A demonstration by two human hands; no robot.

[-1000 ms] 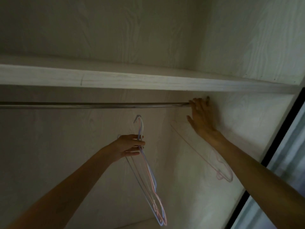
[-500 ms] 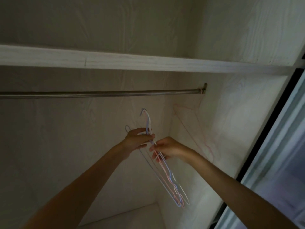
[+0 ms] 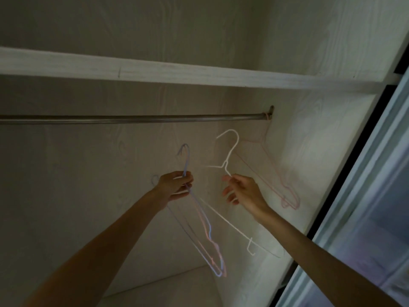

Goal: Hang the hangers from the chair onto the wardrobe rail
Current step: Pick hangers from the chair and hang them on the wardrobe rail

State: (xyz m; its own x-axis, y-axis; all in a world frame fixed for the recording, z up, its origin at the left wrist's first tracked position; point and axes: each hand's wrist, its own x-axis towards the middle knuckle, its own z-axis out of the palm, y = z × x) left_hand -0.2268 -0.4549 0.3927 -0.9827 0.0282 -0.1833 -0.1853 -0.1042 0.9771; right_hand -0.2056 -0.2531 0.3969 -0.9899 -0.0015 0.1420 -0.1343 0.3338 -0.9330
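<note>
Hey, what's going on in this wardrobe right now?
A person is hanging wire hangers on the wardrobe rail. The right hand holds a single white hanger with its hook raised toward the rail but not yet on it. The left hand grips a small bunch of hangers, pink and blue, hanging down. One pink hanger already hangs at the rail's right end.

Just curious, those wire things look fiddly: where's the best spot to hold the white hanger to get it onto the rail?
Probably the neck just under the hook, from below, as the right hand does. That leaves the white hanger hook free to go over the rail.
</note>
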